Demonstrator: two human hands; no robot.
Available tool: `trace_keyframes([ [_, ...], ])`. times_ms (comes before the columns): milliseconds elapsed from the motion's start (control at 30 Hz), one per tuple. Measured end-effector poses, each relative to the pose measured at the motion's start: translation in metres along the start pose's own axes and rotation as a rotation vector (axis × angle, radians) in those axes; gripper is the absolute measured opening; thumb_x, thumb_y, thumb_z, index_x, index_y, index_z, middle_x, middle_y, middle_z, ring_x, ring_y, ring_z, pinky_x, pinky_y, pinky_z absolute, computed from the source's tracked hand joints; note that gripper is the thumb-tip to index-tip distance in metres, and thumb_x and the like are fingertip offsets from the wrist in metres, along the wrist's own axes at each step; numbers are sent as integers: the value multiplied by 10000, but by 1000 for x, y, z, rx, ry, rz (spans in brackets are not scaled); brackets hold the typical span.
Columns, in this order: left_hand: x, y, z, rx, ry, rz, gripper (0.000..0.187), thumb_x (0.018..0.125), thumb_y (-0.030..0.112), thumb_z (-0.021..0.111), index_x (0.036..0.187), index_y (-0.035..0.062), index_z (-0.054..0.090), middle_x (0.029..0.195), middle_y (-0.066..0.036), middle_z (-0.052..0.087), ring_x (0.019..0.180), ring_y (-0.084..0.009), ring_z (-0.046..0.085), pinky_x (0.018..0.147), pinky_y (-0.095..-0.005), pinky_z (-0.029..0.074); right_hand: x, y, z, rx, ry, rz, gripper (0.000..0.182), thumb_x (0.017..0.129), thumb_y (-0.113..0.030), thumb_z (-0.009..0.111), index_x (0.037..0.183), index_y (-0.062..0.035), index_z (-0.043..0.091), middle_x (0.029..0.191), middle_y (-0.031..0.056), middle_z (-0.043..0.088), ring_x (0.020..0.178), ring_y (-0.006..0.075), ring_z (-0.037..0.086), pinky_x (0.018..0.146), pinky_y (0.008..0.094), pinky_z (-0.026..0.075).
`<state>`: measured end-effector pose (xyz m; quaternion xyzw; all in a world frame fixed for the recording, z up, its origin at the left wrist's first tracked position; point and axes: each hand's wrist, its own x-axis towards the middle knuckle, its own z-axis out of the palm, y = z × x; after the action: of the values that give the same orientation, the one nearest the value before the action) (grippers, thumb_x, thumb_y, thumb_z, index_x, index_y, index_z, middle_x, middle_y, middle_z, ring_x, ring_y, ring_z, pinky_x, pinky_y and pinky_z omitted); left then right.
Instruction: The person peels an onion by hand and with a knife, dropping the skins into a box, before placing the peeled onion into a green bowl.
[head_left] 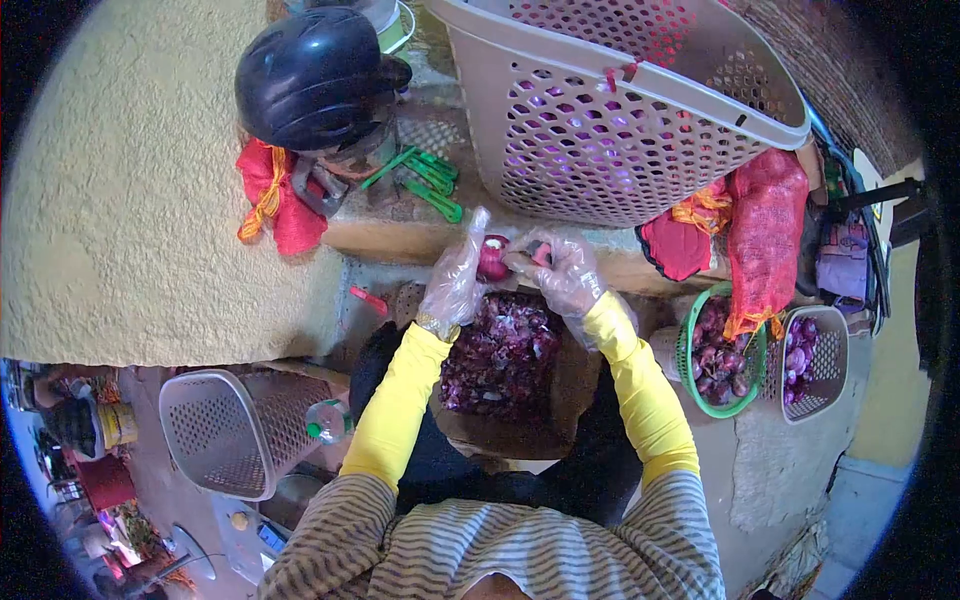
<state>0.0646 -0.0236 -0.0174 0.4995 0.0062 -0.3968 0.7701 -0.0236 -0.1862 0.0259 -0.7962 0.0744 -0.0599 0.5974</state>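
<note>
Both hands wear clear plastic gloves. My left hand [456,272] grips a red onion [493,258] whose pale cut end shows. Close on its right, my right hand [565,265] is closed around a small tool [540,253] with a dark and reddish part; its blade cannot be made out. Below the hands, between the knees, lies a heap of purple onion skins [500,355].
A large perforated basket [620,140] with onions stands ahead. Right are a green basket [688,350] of onions, a smaller crate [835,370] and a red mesh sack [768,220]. Left are a grey basket [215,430], a bottle [328,421] and a black helmet [310,80].
</note>
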Motion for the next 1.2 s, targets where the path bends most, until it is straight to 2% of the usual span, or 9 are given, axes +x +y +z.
trace_keyframes([
  [200,-9,-5,-1,-215,118,39,555,997,439,612,1367,38,509,1255,-131,661,1052,-245,688,959,-427,565,-14,36,5,48,-192,41,70,884,-97,754,900,-58,698,770,-49,586,738,49,475,685,247,432],
  [267,-7,-29,-31,1137,63,751,520,1012,379,590,1370,15,490,1292,-173,644,1061,-290,683,992,-434,537,-21,21,3,-114,-255,-94,230,929,-271,735,862,-65,661,621,-38,520,580,78,448,551,291,427],
  [300,-13,-27,-27,1132,65,751,520,1012,379,590,1370,15,490,1292,-173,644,1061,-290,683,992,-434,537,-24,20,4,-81,-254,-84,243,931,-261,733,845,-55,637,610,-28,527,570,90,454,546,305,429],
  [400,-19,-20,-13,1046,4,695,533,971,325,662,1355,-3,492,1300,-188,644,1102,-311,667,996,-444,527,-31,28,-2,-22,-304,-19,278,924,-260,740,813,-45,604,610,-7,528,592,105,471,571,315,437],
  [467,6,-21,-17,-684,-84,-291,504,969,314,664,1327,-4,505,1277,-200,649,1118,-333,656,992,-462,525,-38,18,-4,-59,-331,9,295,922,-270,742,806,-44,593,607,-2,524,587,116,459,568,330,433],
  [500,9,-21,-17,-802,-3,-267,437,1001,325,608,1288,7,524,1234,-222,649,1118,-368,642,984,-471,532,-42,15,-4,-94,-357,35,312,919,-281,744,800,-43,582,605,3,521,582,126,446,565,344,428],
  [600,15,-29,-38,-450,-89,158,422,1045,360,518,1277,7,523,1242,-248,617,1129,-406,612,981,-516,536,-50,29,-7,-284,-484,-31,346,918,-295,748,766,-51,555,607,-2,509,594,134,418,569,354,421],
  [1000,5,1,-34,-987,127,-179,425,953,299,696,1240,21,549,1177,-178,641,1111,-363,607,968,-523,551,-52,17,5,-448,-569,28,330,822,-284,837,791,-17,645,680,115,621,648,211,566,677,386,476],
  [1200,9,-17,-48,-623,-213,167,362,1022,265,576,1300,39,523,1285,-195,619,1200,-363,583,994,-532,538,-43,19,6,-503,-465,-126,345,804,-310,851,865,-27,663,712,102,642,657,195,563,677,378,490],
])
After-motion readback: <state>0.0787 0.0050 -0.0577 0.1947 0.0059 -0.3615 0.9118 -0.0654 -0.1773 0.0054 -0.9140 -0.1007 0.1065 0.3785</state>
